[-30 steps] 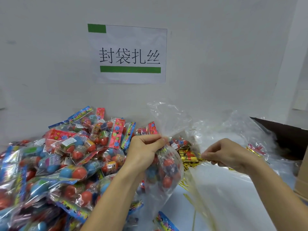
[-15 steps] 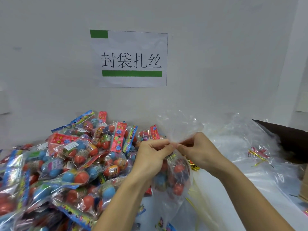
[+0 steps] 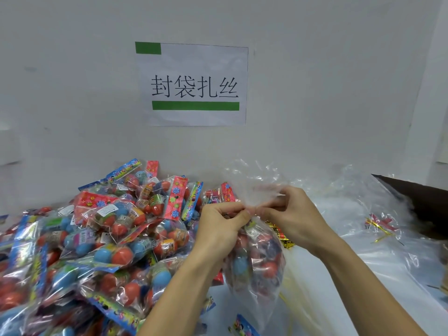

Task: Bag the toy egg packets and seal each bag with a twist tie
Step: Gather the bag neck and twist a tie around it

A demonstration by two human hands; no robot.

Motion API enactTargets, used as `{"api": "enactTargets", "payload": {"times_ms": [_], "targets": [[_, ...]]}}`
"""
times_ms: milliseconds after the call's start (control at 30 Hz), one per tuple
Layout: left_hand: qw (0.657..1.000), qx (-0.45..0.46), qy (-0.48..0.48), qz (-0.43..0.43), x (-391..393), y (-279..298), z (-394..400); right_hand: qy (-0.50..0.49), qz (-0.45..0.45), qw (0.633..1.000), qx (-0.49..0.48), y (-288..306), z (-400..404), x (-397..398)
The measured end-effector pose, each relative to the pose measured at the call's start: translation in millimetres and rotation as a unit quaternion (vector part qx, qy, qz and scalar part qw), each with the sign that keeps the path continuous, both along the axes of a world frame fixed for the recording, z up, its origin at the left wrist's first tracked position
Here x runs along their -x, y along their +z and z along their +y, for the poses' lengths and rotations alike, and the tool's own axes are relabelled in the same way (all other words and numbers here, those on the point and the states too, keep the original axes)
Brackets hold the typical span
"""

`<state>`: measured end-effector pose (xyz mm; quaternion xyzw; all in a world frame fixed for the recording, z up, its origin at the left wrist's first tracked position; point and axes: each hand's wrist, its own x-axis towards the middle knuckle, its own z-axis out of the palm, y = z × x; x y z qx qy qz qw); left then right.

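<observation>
1. While the bag (image 3: 254, 258) hangs just above the bench (image 3: 363, 275), the left hand (image 3: 221, 229) pinches its gathered neck, fingers curled round the film.
2. The right hand (image 3: 288, 214) meets the left at that neck, thumb and fingers pinched there. Whether a twist tie is between them cannot be told; the fingertips are blurred.
3. Contents: red and blue toy eggs, in the bag's lower half, below both hands. Loose film (image 3: 257, 180) flares above the neck.
4. Handling, as judged: the film is thin, soft and slippery, and the load looks light though bulky. Hold is best taken at the bunched neck, directly above the eggs, so that the mouth cannot reopen.
5. Risk, as judged: a slack pinch would let the gather spread; thin film may tear under hard twisting.
6. Unbagged packets (image 3: 109, 238) lie heaped left of the hands. Gold ties (image 3: 278, 235) lie just right of the bag; more (image 3: 380, 226) lie farther right.
</observation>
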<state>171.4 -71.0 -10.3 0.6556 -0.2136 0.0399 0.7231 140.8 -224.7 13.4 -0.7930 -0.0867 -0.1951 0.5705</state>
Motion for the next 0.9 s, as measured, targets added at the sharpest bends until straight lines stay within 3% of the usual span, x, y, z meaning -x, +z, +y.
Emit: {"api": "enactTargets", "payload": {"times_ms": [233, 433, 667, 900], "targets": [[0.998, 0.018, 0.059, 0.023, -7, -6, 1, 0.026, 0.025, 0.999, 0.029, -1, -1, 2], [0.995, 0.013, 0.098, 0.027, -8, -12, -1, -0.03, 0.072, 0.992, 0.098, -5, 0, 0], [0.987, 0.063, 0.129, 0.078, -14, -13, 3, 0.012, 0.011, 0.994, 0.108, -4, 10, 0], [0.99, 0.083, 0.041, 0.108, -10, -3, 6, 0.106, 0.059, 0.991, -0.061, -6, -3, 1]]}}
